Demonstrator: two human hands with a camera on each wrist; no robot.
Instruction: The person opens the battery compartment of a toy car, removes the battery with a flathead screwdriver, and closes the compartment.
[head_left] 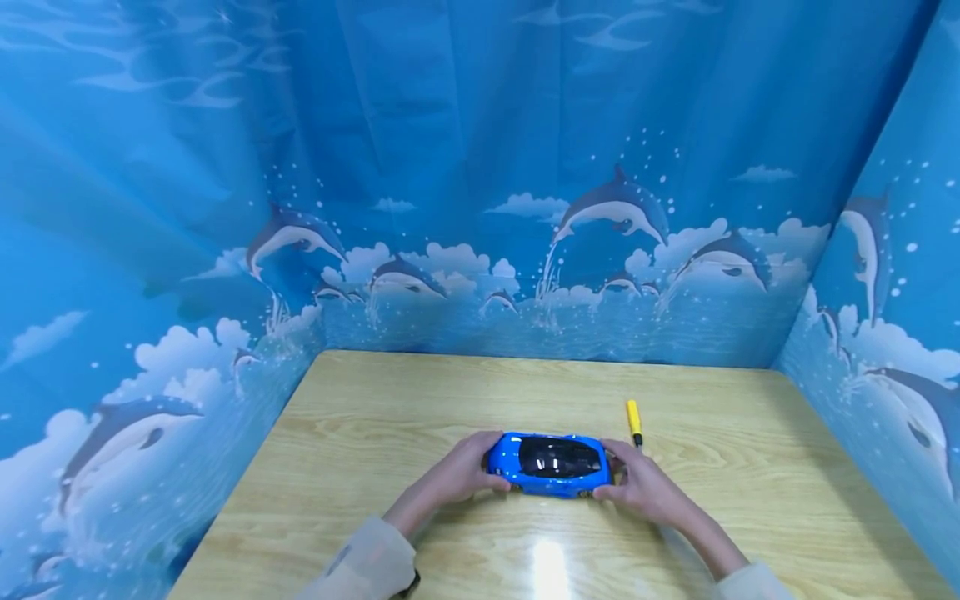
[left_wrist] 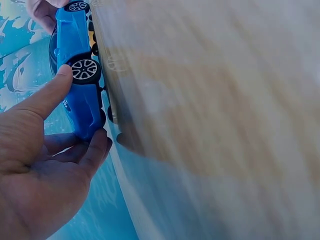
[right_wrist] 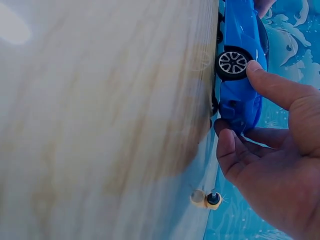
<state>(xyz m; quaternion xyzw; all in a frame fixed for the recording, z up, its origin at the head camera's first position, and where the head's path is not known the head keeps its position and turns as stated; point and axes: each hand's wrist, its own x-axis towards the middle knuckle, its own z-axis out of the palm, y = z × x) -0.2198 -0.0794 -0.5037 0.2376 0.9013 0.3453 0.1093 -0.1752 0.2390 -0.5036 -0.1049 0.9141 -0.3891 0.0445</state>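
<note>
A blue toy car [head_left: 552, 465] with a black glossy roof lies lengthwise between both hands, low at the wooden table. My left hand [head_left: 470, 468] grips its left end, the thumb on the near side by a wheel [left_wrist: 85, 69] and the fingers round the end. At the other end my right hand [head_left: 636, 482] holds it likewise, thumb beside the silver-spoked wheel [right_wrist: 233, 63]. Both wrist views show the wheels close over the tabletop; whether all of them touch it, I cannot tell. The car's underside is mostly hidden.
A screwdriver [head_left: 634, 421] with a yellow and black handle lies just behind my right hand, its shaft partly hidden. The wooden table [head_left: 360, 408] meets blue dolphin-printed curtains [head_left: 465, 167] at the back and sides. A bright light reflection shows on the near tabletop.
</note>
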